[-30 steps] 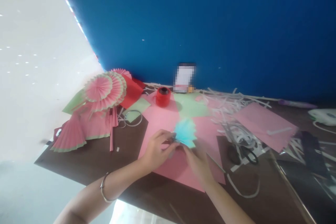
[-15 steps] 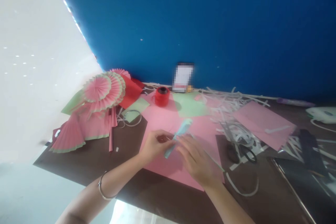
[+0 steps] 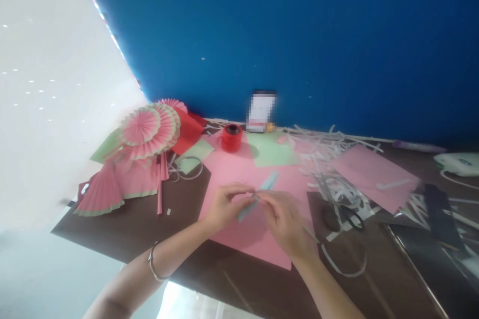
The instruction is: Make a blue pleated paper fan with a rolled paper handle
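Observation:
Over a large pink paper sheet (image 3: 258, 244), both hands meet at a narrow, light blue folded paper strip (image 3: 270, 181). It lies slantwise, its upper end pointing away to the right. My left hand (image 3: 226, 208) is closed around its middle, thumb below and fingers above. My right hand (image 3: 283, 219) pinches at the same middle spot, fingertips touching the left ones. Whether something thin is also between those fingertips is too blurred to tell. Beyond the hands, a red spool (image 3: 231, 140) stands on the pink paper, beside a light green sheet (image 3: 275, 152).
Pink pleated paper fans (image 3: 140, 127) are heaped at the left. To the right lie scissors (image 3: 352, 217), tangled white paper strips (image 3: 342, 189), another pink sheet (image 3: 374, 174) and a black flat object (image 3: 419, 264). A phone-like upright object (image 3: 262, 109) leans on the blue wall.
My right hand's fingers have gone from lying along the strip to a pinch at its middle. The strip has turned narrower side toward me. The view has shifted slightly.

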